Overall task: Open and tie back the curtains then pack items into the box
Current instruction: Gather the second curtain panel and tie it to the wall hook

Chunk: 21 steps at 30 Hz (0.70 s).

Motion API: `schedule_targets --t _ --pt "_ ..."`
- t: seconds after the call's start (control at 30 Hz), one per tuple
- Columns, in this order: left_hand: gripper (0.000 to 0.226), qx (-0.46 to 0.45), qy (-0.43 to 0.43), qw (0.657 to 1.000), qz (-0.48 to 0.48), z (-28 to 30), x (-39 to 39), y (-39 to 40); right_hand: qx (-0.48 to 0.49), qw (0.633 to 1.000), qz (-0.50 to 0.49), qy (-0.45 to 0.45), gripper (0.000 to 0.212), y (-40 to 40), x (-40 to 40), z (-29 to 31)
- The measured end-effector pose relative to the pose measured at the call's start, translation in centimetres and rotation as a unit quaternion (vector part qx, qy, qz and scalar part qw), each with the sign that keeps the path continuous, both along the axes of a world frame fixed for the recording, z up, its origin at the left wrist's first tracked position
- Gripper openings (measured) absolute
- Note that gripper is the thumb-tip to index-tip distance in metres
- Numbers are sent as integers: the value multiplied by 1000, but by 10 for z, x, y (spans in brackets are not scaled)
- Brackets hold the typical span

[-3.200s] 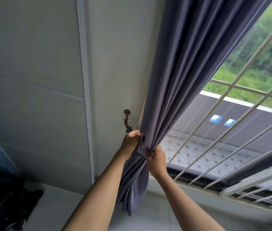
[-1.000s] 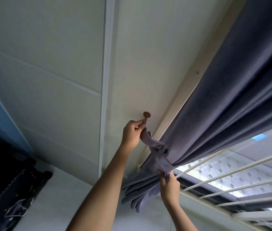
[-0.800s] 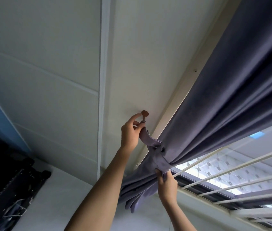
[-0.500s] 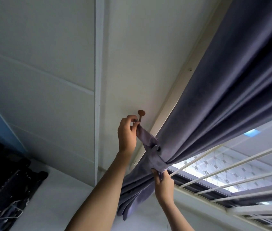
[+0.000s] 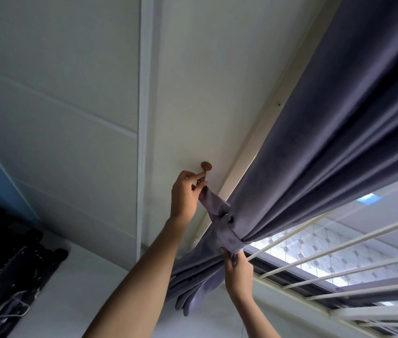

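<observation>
pale wall: left hand (image 5: 183, 196) pinches tieback (image 5: 213, 203) at hook (image 5: 206, 166); right hand (image 5: 238, 272) grips curtain (image 5: 314, 167); loop it fully on.

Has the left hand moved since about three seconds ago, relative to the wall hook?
Yes. The left hand has gone up from the gathered curtain to the wall hook, where it now pinches the tieback end.

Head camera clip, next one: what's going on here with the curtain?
A person is tying back a grey-purple fabric curtain beside a barred window. The left hand pinches the end of the matching fabric tieback band up at the small brown wall hook. The right hand grips the gathered curtain just below the band.
</observation>
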<state>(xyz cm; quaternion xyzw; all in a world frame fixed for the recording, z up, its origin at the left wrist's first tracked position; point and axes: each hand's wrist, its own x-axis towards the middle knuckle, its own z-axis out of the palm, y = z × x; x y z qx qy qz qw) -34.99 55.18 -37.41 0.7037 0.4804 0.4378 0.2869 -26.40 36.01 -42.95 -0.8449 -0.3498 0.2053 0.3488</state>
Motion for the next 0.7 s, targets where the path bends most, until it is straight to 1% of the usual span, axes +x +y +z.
schedule_targets --t 0.1,0.13,0.27,0.33,0.4,0.47,0.5,0.53,0.57,0.6,0.63,0.7 --pt "25 16 34 999 -13 -2 3 1 5 1000 -2 6 25 1 2 -2" --pt "24 9 33 999 -12 -2 4 2 8 1000 -4 8 26 1 3 -2" --pt "12 -91 -53 994 17 -6 10 2 5 1000 -2 6 39 4 6 1" --pt "13 -106 -69 992 23 -10 11 0 2 1000 -1 3 42 5 8 3" --pt "18 -103 -64 992 26 -12 11 -2 2 1000 2 6 41 5 10 3" --pt "31 -107 -64 991 48 -10 8 -11 -4 1000 9 9 38 5 13 2" --pt "37 -86 -60 992 64 -11 6 -17 -8 1000 12 10 35 4 14 0" --pt "37 -54 -44 995 76 -11 3 -25 -15 1000 14 11 33 4 16 -2" --pt "33 -23 -36 996 80 -12 1 -35 -21 1000 18 11 31 3 17 -5" --pt "26 -18 -31 997 71 -14 -3 -46 -28 999 23 11 29 2 18 -8" --pt "21 -37 -30 997 54 -19 -5 -57 -35 999 28 13 27 0 19 -11" --pt "26 -137 -3 991 8 -29 -10 -76 -45 998 30 18 21 -1 19 -15"
